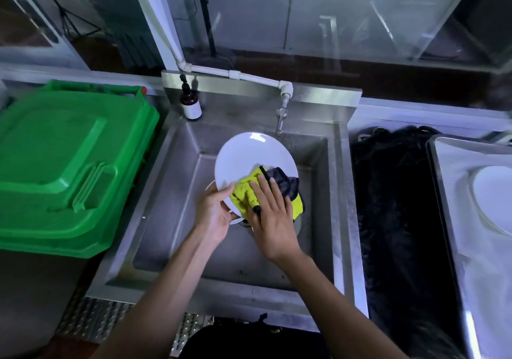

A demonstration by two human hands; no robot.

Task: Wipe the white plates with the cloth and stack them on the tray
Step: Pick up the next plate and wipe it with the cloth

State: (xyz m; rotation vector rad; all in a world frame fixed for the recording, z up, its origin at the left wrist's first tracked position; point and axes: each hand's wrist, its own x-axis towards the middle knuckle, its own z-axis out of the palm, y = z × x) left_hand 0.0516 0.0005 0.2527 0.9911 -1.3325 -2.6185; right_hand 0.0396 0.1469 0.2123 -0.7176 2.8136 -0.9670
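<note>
Over the steel sink (pixel 177 181): left hand (pixel 213 214) grips tilted white plate (pixel 243 159); right hand (pixel 270 220), fingers spread flat, presses yellow cloth (pixel 245 192) on it.

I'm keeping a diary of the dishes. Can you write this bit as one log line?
step: wiping | left hand: holds plate rim | right hand: presses cloth on plate | place: over sink | tray: one plate
</note>
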